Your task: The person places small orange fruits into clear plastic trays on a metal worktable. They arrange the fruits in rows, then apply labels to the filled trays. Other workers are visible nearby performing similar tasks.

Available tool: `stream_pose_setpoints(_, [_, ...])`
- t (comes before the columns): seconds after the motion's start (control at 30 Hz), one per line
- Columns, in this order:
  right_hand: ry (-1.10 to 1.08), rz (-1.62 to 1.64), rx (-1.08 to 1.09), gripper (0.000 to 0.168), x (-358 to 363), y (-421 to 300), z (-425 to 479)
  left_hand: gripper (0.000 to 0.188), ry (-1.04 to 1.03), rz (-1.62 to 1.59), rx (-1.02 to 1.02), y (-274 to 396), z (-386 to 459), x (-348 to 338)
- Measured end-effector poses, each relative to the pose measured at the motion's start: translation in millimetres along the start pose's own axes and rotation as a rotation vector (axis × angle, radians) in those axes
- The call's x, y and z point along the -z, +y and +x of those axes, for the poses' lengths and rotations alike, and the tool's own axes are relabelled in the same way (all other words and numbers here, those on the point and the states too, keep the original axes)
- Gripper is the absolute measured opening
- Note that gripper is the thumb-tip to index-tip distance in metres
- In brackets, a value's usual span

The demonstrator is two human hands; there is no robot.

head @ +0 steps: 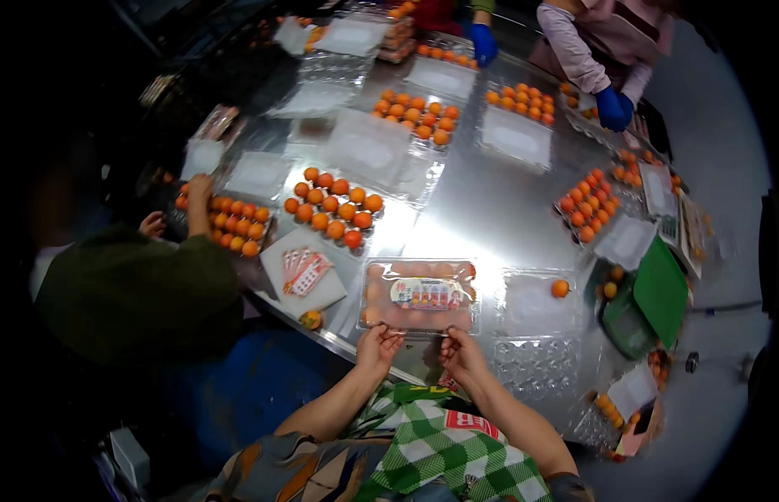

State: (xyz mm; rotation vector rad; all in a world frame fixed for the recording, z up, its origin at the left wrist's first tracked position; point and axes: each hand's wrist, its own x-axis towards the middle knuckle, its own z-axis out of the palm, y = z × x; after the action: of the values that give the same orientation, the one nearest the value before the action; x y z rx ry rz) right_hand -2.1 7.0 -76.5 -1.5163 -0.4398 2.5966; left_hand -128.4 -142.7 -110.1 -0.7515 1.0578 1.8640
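A closed clear plastic clamshell box [420, 270] of orange-red tomatoes lies at the steel table's near edge, a printed oval label on its lid. My left hand [378, 351] pinches its near rim at the left, and my right hand [461, 354] pinches the same rim at the right. To the right lies an open clamshell [534, 314] with a white pad and one loose orange tomato [559, 288]. Left of the box, a white pad [295, 251] bears a fan of small printed packets [307, 274]. Beyond it, an open tray [334, 207] holds rows of tomatoes.
A person's hand [199, 186] is over a filled tray at the left. Blue-gloved hands [612, 110] of other people are at the far side. A green plastic basket [631, 320] with a green lid [660, 292] stands right. A mottled tomato [310, 320] sits at the table edge.
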Motion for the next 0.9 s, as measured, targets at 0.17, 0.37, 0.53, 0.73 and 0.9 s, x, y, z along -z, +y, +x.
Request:
stream_pose_setpoints(0.17, [-0.068, -0.008, -0.086, 0.011, -10.3, -2.2, -8.3, 0.023, -0.249, -0.327, 0.188, 7.2, -31.4, -40.5])
stream_pose_setpoints(0.37, [-0.066, -0.164, -0.047, 0.015, -24.3, 5.4, -23.9, 0.034, -0.270, -0.361, 0.106, -7.7, -6.6, -49.4])
stream_pose_setpoints(0.53, [-0.339, -0.459, 0.097, 0.016, -52.9, -6.9, -74.4, 0.053, -0.432, -0.332, -0.074, 38.3, -24.0, -67.2])
stream_pose_setpoints(0.73, [-0.307, -0.573, 0.212, 0.019, -9.8, -22.2, -92.7, 0.047, -0.507, -0.320, -0.523, 188.4, 4.4, -60.3])
stream_pose_setpoints(0.9, [-0.041, -0.458, 0.261, 0.012, 55.2, -28.5, -93.9, 0.049, -0.226, -0.397, -0.675, 300.6, 36.1, -26.3])
